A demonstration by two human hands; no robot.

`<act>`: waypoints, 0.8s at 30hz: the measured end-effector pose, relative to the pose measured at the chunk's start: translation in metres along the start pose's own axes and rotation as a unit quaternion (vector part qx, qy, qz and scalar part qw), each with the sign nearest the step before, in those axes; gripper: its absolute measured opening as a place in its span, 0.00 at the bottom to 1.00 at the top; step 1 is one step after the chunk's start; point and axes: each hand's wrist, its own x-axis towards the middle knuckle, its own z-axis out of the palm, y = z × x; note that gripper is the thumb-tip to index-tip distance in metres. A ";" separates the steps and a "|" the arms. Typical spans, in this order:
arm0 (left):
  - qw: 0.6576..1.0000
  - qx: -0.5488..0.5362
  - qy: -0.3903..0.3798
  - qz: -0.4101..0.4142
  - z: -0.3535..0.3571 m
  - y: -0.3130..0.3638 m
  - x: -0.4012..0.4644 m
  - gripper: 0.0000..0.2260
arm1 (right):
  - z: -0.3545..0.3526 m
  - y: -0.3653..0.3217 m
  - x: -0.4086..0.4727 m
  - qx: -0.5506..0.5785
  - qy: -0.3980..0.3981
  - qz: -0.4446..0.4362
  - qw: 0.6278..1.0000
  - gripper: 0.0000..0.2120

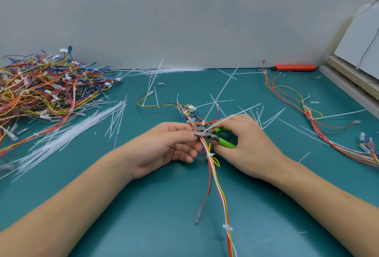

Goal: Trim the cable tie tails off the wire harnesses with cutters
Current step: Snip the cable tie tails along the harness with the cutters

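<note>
Teal matting (155,205) covers the bench. Nearest, one wire harness (216,176) runs up the middle, two trimmed ties showing on it. One left hand (164,143) pinches it with curled fingers; one right hand (246,143) grips one pair of green-handled cutters (213,135), its blades at a long tie tail (223,120). Farther right lies a second harness (313,121); far left, one heaped pile of harnesses (45,88); at the wall, one orange knife (295,68).

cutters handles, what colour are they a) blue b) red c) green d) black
c, the right hand holds the cutters by bright green handles, their metal tip at the wire harness that the left hand steadies.
</note>
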 end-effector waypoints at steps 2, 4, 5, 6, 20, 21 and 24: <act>1.000 -0.001 0.003 0.000 0.000 0.000 -0.001 0.05 | 0.000 -0.002 0.000 -0.004 -0.003 -0.001 1.000 0.15; 1.000 0.001 0.004 0.001 0.000 0.000 -0.001 0.05 | -0.001 -0.003 0.000 -0.003 -0.004 0.003 1.000 0.15; 1.000 0.002 0.005 0.000 0.000 0.001 -0.001 0.05 | -0.001 -0.003 0.000 -0.001 -0.005 0.004 1.000 0.15; 1.000 0.002 0.004 0.000 0.001 0.001 -0.001 0.05 | -0.001 -0.003 0.000 -0.002 -0.007 0.006 1.000 0.15; 1.000 0.002 0.004 0.003 0.004 0.003 -0.003 0.09 | -0.002 -0.001 0.000 0.006 -0.010 0.038 0.999 0.06; 1.000 0.002 0.003 0.003 0.004 0.003 -0.003 0.10 | -0.002 -0.002 -0.001 0.010 -0.009 0.036 0.999 0.07; 1.000 0.004 0.005 0.003 0.004 0.004 -0.003 0.08 | -0.002 -0.003 0.001 0.018 -0.005 0.013 1.000 0.10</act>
